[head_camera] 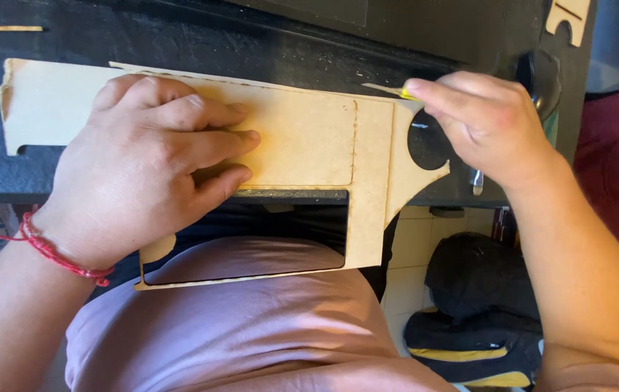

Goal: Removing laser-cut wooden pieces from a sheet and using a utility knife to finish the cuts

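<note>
A thin tan fibreboard sheet [309, 134] with laser-cut outlines lies over the front edge of a black worktable [178, 36]. My left hand [146, 167], with a red cord bracelet at the wrist, presses flat on the sheet's left half. My right hand [487, 120] pinches a small yellow-tipped tool [405, 92] against the sheet's upper right corner, beside a round cut-out [425, 141]. A large rectangular opening [251, 239] in the sheet hangs past the table edge over my lap.
A smaller cut fibreboard piece [567, 18] lies at the table's far right corner. A dark bag with yellow trim [476, 327] sits on the tiled floor at lower right. Red fabric [618, 167] is at the right edge.
</note>
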